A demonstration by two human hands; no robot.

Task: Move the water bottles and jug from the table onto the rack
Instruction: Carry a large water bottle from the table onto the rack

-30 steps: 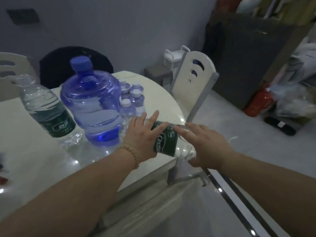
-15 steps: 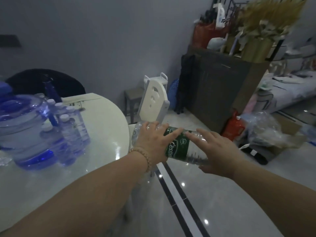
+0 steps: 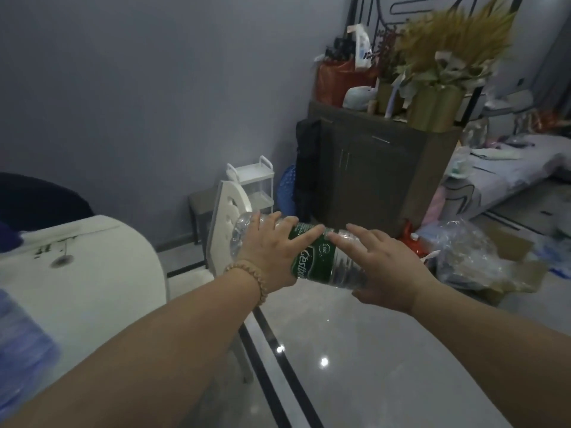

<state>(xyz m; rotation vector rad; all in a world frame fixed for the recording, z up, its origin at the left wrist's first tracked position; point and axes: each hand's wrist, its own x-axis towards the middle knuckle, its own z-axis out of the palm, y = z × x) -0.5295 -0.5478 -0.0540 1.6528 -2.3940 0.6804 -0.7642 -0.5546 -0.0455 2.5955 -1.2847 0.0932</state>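
Green-label water bottle (image 3: 321, 261) now farther right of table (image 3: 92, 273), sideways; left hand (image 3: 268, 251), right hand (image 3: 386, 267) both grip it. White chair (image 3: 228, 217) beside table partly hides rack (image 3: 251, 177).

1. The tabletop (image 3: 92, 273) fills the left, and the jug (image 3: 18, 350) stands on it at the lower left edge.
2. A chair (image 3: 228, 217) stands just right of the tabletop; the rack (image 3: 253, 177) is behind it, against the wall.
3. The bottle (image 3: 321, 257) lies sideways above the floor (image 3: 370, 366), before the chair, held by both hands: left hand (image 3: 268, 251) on its left part, right hand (image 3: 386, 270) on its right end.
4. A cabinet (image 3: 380, 180) stands right of the rack, with potted plants (image 3: 448, 57) on top.
5. Bags (image 3: 463, 251) lie on the floor before the cabinet; a bed (image 3: 509, 168) lies far right.
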